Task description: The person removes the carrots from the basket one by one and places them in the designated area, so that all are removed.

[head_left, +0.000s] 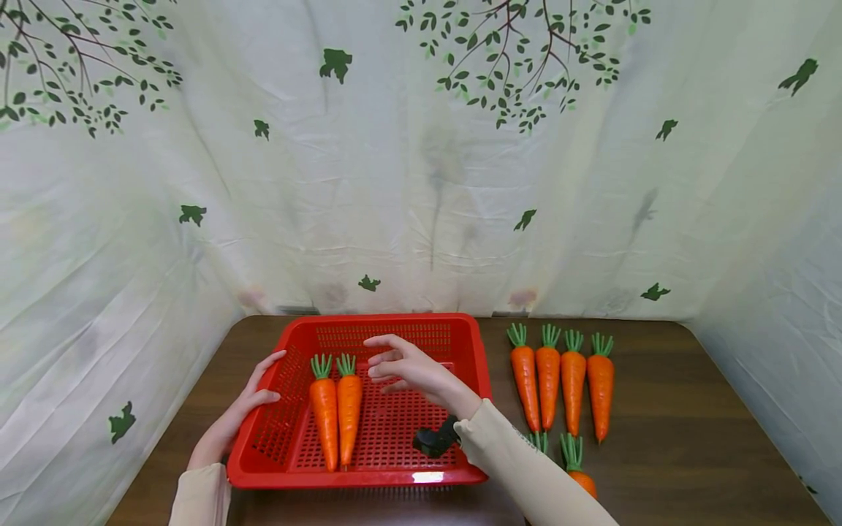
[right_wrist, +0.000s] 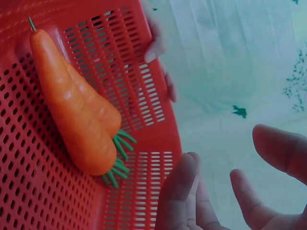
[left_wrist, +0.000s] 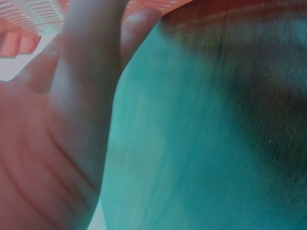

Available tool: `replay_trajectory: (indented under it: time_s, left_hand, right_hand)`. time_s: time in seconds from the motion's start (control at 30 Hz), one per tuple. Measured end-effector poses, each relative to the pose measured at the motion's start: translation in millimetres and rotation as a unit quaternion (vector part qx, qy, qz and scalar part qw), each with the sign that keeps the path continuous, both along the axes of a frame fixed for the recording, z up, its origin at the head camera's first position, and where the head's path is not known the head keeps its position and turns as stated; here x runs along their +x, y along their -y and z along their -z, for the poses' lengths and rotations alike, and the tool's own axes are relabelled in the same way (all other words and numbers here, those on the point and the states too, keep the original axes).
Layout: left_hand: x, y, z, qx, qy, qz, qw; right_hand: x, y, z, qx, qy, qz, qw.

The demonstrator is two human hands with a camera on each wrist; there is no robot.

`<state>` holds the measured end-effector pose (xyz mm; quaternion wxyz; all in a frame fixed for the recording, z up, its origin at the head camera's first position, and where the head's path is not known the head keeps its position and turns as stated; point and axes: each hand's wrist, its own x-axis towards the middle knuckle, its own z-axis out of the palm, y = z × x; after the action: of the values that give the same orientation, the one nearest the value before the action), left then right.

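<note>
A red plastic basket with slotted walls stands on the table. Two orange carrots with green tops lie side by side in its left half, the left carrot and the right carrot. My left hand grips the basket's left rim, its thumb and fingertips over the edge. Over the basket, just right of the carrots, hovers my right hand, fingers loosely bent and apart, holding nothing. The right wrist view shows the carrots in the basket and the spread fingers of that hand.
Right of the basket, several carrots lie in a row on the brown wooden table. Nearer, another carrot and a green top are partly hidden by my right sleeve. A white leaf-patterned curtain surrounds the table's back and sides.
</note>
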<state>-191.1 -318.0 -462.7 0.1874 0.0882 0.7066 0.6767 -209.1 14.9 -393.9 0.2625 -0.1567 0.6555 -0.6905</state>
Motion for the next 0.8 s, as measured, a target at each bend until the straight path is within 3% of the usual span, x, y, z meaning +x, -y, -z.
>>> replay_trajectory:
  time_s: [0.2,0.43,0.67,0.8]
  left_hand:
    - [-0.9,0.5,0.6,0.01,-0.007,0.004,0.9999]
    - [-4.0,0.8,4.2,0.027,-0.049,0.017,0.9983]
    - [-3.4,1.9,4.6,0.031,-0.042,0.015,0.9985]
    - [-7.4,2.0,9.8,0.04,-0.107,0.015,0.9933]
  right_hand:
    - [-5.7,14.7,7.8,0.004,0.015,0.008,1.0]
    - [-11.3,31.8,21.4,0.029,0.016,0.012,0.999]
    - [-12.3,44.3,27.4,0.062,0.023,-0.007,0.998]
    - [-13.2,49.1,31.0,0.082,0.023,-0.012,0.996]
